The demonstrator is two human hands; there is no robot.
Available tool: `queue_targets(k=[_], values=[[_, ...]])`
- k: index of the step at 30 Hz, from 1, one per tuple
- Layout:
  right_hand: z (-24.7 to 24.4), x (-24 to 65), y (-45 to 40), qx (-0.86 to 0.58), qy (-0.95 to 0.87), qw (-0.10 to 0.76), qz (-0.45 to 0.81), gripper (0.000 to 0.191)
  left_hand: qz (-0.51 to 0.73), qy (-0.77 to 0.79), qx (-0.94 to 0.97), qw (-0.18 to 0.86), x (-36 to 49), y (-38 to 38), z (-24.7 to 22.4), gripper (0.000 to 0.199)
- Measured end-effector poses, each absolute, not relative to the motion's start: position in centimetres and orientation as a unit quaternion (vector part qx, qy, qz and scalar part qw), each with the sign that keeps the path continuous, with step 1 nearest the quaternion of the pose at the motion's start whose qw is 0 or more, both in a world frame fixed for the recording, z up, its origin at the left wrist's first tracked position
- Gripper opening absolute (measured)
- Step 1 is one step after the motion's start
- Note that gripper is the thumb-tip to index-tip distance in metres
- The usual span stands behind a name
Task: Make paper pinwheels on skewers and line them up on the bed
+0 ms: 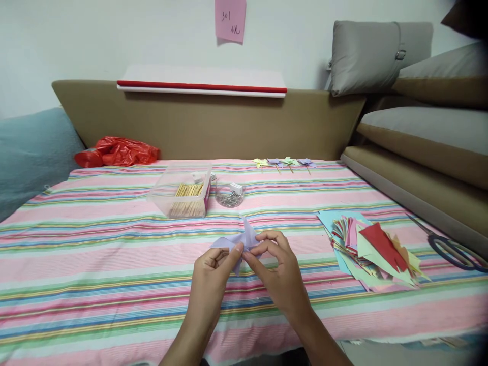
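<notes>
Between my hands, above the striped cloth, is a purple paper pinwheel (248, 235) with folded blades. My left hand (213, 267) grips its left side, the thumb pressed near the centre. At the right, my right hand (280, 269) pinches the paper close to the centre with thumb and fingers. Whether a pin is between the fingertips is hidden. Beyond them stand a clear plastic box (162, 195) holding thin wooden sticks (188, 190) and a round clear container (229, 197) of small metal pins.
Finished pinwheels on sticks (290, 161) lie at the back. Cut coloured papers (381, 249) and scissors (450, 250) are on the right, beside stacked cushions (423, 157). A red plastic bag (127, 151) lies back left on the striped cloth (95, 259).
</notes>
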State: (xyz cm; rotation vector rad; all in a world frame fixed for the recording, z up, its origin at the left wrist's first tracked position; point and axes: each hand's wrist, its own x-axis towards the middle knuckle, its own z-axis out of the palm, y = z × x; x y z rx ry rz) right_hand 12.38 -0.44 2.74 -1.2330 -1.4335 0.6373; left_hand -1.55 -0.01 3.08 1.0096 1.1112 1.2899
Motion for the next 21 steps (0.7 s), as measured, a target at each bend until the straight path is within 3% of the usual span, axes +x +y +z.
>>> queue_targets(k=[13, 21], values=[[2.97, 12.43, -0.46, -0.515, -0.588, 0.559, 0.277, 0.013, 0.520, 0.475, 0.431, 0.564, -1.85, -0.13, 3.73, 0.035], [2.38, 12.06, -0.49, -0.502, -0.648, 0.560, 0.119, 0.008, 0.530, 0.445, 0.336, 0.639, -1.42, 0.02, 3.46, 0.028]])
